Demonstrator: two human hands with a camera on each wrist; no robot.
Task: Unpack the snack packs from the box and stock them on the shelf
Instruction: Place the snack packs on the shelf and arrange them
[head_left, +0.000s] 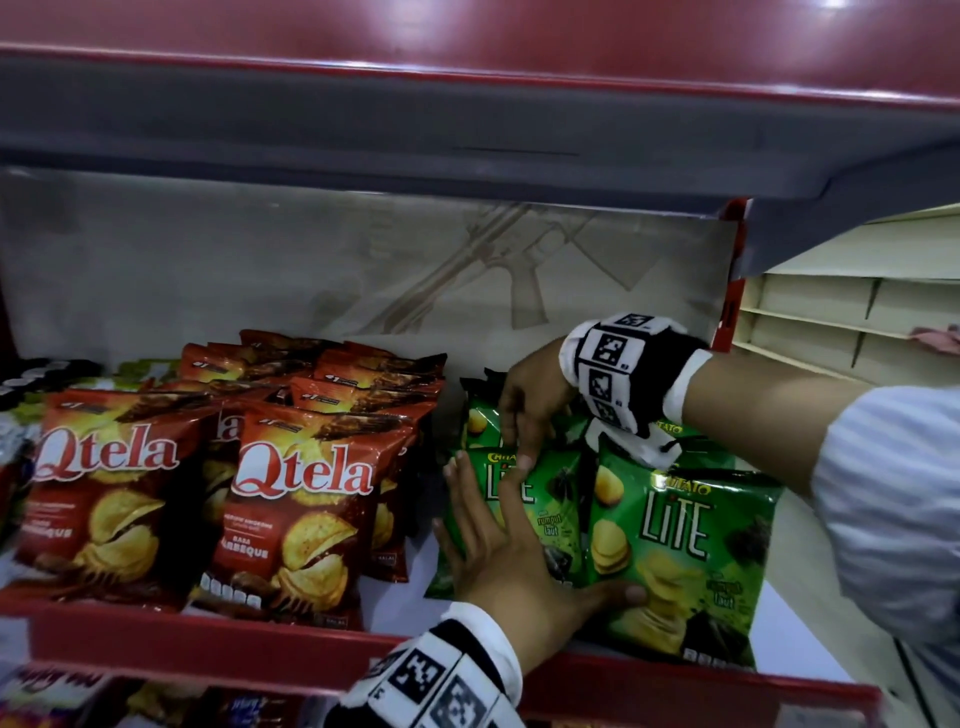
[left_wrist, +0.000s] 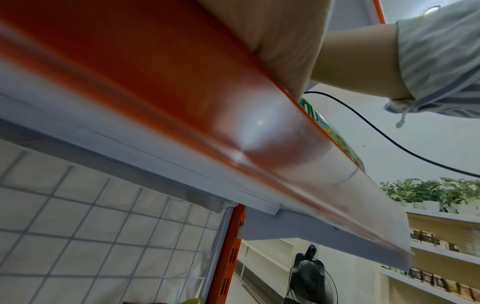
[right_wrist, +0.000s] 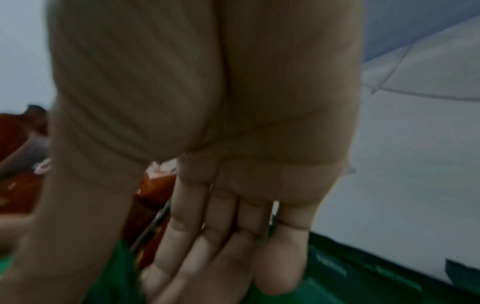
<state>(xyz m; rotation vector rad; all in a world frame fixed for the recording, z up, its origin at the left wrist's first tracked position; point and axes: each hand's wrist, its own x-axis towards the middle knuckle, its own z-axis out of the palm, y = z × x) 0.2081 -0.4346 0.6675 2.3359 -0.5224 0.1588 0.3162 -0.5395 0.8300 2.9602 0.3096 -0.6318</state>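
Green Lite snack packs stand at the right of the shelf, one in front on the left (head_left: 558, 514) and one in front on the right (head_left: 685, 551), with more behind. My left hand (head_left: 493, 540) lies flat against the left pack with its fingers spread, and its thumb touches the right pack. My right hand (head_left: 522, 415) reaches over from the right, with straight fingers (right_wrist: 223, 246) pointing down onto the tops of the green packs (right_wrist: 350, 273). It holds nothing. The left wrist view shows only the heel of my left hand (left_wrist: 280, 41) and a sliver of a green pack (left_wrist: 335, 133).
Several red Qtela packs (head_left: 296, 499) fill the shelf to the left of the green ones. The shelf's red front lip (head_left: 208, 644) runs below my left wrist, and the upper shelf (head_left: 467, 130) hangs close overhead. Cream shelving (head_left: 831, 312) stands to the right, and a fan (left_wrist: 309, 277) stands below.
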